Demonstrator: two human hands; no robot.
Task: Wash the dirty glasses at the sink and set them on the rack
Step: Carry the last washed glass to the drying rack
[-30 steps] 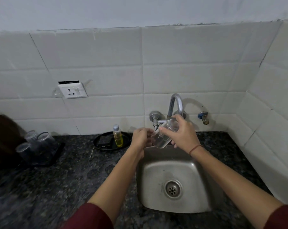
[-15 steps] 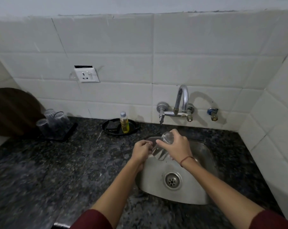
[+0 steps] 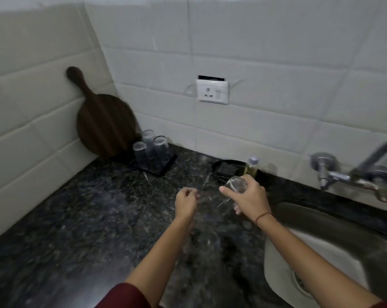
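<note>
Over the dark speckled counter [image 3: 77, 218], just left of the sink [image 3: 321, 252]: right hand [image 3: 248, 201] grips one glass [image 3: 237, 185], fingers and thumb wrapped round its body. It is held in the air, clear of the counter, in front of the black dish.

Glass is clear and colourless, and the granite pattern shows through the wall. One round end pokes out above the thumb and forefinger, with pale highlights on its edge. It is heavily motion-blurred, so I cannot tell whether that end is mouth or base. A thin bright streak lies just below the hand, either glass edge or water.

Left hand [image 3: 186, 202] is beside it, a small gap between them. Its fingers are curled in against the thumb and hold nothing. It does not touch the glass.

Rack [image 3: 163, 168] is a black tray in the far corner of the counter, well apart from both hands. Three clear glasses [image 3: 148, 150] stand on it, close together.

A round dark wooden board [image 3: 103, 121] leans against the tiled wall behind the rack. Black dish [image 3: 219, 166] holds a dark sponge, and a small bottle of yellow liquid [image 3: 251, 166] stands at its right edge. White wall socket [image 3: 212, 91] is above. Metal tap [image 3: 348, 174] sits on the wall over the sink.
</note>
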